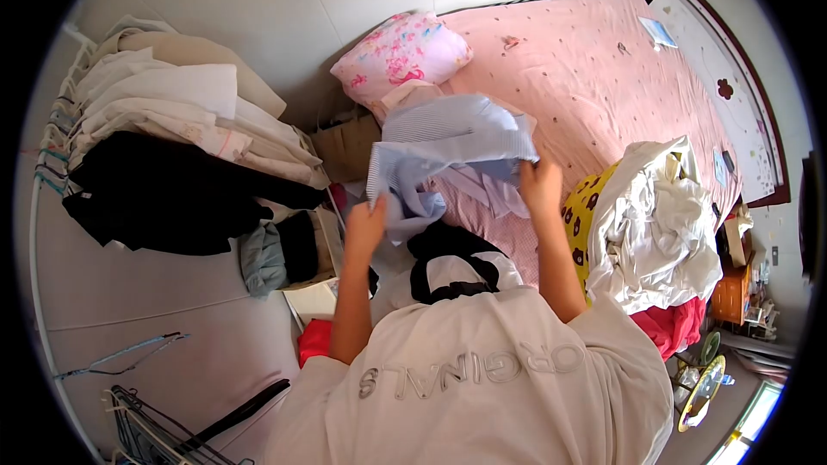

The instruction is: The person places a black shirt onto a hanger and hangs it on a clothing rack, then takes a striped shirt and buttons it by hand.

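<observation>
Between my hands a blue-and-white striped shirt [457, 129] is stretched out over the near edge of the bed, its lower part hanging in loose folds. My left hand [366, 222] pinches one edge of the cloth at the left. At the right, my right hand [541, 185] is closed on another edge, a little higher. The shirt's collar and sleeves are hard to make out in the folds. Just below it lies black and white cloth [457, 258], close to my body.
Clothes, including a black garment [172, 194], hang on a white rack [36, 232] at left. Several hangers [151, 430] are at lower left. A heap of white cloth [659, 224] stands at right. The pink bed [560, 60] holds a floral pillow [401, 56].
</observation>
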`<state>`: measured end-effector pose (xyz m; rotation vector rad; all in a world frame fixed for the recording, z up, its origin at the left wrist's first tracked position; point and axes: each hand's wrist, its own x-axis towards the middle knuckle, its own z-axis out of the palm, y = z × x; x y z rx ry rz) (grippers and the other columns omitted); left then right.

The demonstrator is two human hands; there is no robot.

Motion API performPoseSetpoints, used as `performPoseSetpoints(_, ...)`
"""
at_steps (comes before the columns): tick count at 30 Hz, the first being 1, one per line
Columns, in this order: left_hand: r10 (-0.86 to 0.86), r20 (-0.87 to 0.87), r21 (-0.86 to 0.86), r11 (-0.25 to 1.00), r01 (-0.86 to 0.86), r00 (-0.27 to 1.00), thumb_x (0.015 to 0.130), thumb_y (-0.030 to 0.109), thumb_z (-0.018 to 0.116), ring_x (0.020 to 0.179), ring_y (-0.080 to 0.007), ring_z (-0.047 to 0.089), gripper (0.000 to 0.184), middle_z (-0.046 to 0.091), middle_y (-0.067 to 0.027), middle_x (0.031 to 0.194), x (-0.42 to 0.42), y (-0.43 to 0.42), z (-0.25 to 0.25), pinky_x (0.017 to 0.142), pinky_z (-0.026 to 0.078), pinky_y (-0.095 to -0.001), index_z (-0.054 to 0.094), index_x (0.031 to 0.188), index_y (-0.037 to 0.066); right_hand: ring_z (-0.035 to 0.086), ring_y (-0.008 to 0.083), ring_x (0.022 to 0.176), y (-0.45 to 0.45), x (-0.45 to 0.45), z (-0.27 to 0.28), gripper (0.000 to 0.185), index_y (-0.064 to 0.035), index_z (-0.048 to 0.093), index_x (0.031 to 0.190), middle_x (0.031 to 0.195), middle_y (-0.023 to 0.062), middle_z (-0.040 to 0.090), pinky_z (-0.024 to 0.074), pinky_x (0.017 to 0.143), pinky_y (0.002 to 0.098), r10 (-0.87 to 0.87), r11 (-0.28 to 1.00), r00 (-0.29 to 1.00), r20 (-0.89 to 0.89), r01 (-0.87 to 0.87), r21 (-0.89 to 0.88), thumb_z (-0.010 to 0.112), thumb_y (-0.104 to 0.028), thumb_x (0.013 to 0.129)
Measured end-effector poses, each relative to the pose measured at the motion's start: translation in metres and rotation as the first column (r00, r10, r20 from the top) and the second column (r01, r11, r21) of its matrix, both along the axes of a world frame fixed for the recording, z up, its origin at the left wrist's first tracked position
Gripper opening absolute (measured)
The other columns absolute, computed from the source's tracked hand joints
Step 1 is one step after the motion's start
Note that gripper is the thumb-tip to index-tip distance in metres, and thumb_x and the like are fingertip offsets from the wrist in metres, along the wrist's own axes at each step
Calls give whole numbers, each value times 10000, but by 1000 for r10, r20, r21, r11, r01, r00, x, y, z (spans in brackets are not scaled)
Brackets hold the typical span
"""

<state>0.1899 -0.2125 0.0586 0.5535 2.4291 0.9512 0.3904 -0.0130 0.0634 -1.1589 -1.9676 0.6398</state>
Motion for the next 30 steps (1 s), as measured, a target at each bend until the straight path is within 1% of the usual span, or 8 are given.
performPoseSetpoints(1, -135, -134, -239, 966, 100, 982, 818, 357, 491, 700, -325, 572, 396, 584, -210, 746, -15, -8, 3, 623, 424, -354, 570, 877, -27, 544, 366, 568, 5, 7, 15, 215, 10, 550, 886, 605, 215, 538, 422, 533, 419, -47, 997, 999, 14, 48, -59, 529, -114, 711)
performPoseSetpoints(7, -108, -436, 363, 888, 284, 894, 799, 197, 523, 635, -315, 561, 200, 568, -183, 707, -30, -36, 14, 578, 420, -331, 581, 860, 16, 548, 269, 473, 32, 49, 47, 157, -11, 556, 874, 541, 160, 524, 409, 464, 343, -102, 980, 984, -144, 124, 153, 510, -116, 767)
performPoseSetpoints(13, 59, -18, 390, 920, -47, 998, 837, 260, 508, 534, -114, 473, 281, 537, -57, 597, -18, -17, -6, 508, 361, -243, 572, 792, -10, 554, 342, 548, 34, 46, 31, 189, 3, 557, 829, 617, 209, 550, 420, 511, 400, -152, 983, 988, 34, 148, 108, 545, -165, 743)
performPoseSetpoints(16, 167, 442, 629, 643, -437, 881, 848, 322, 494, 516, -61, 392, 361, 473, 22, 581, 3, 0, -21, 462, 304, -230, 561, 705, -3, 553, 375, 596, 5, 19, 26, 197, -9, 549, 851, 649, 232, 554, 437, 555, 438, -42, 995, 996, 77, 35, 90, 549, -145, 709)
performPoseSetpoints(20, 233, 582, 543, 602, -586, 779, 845, 378, 480, 545, -57, 371, 404, 477, 13, 624, 32, 5, -24, 487, 318, -222, 567, 701, 10, 548, 377, 590, -29, -11, 10, 206, -43, 548, 860, 639, 220, 556, 440, 549, 433, 174, 985, 973, 150, -175, -7, 539, -148, 682)
performPoseSetpoints(21, 222, 586, 483, 677, -556, 779, 847, 384, 471, 723, -131, 536, 412, 565, -59, 821, 37, 3, -20, 656, 422, -249, 549, 861, -20, 546, 376, 581, -38, -20, 6, 201, -47, 545, 852, 628, 217, 552, 437, 540, 437, 204, 979, 969, 141, -200, -39, 537, -157, 683)
performPoseSetpoints(24, 255, 501, 348, 816, -462, 827, 847, 394, 466, 688, -117, 513, 414, 554, -44, 802, 51, 6, -7, 638, 409, -243, 548, 844, -12, 543, 372, 559, -67, -44, 2, 191, -56, 529, 837, 606, 208, 547, 426, 516, 450, 331, 942, 929, 162, -316, -114, 536, -180, 692)
performPoseSetpoints(30, 24, 592, 633, 605, -483, 806, 865, 354, 453, 656, -62, 455, 385, 537, -5, 758, 72, 13, -10, 579, 368, -196, 541, 840, -20, 534, 358, 520, -110, -74, 13, 224, -31, 462, 861, 570, 174, 533, 409, 480, 453, 539, 842, 828, 156, -522, -140, 524, -194, 719)
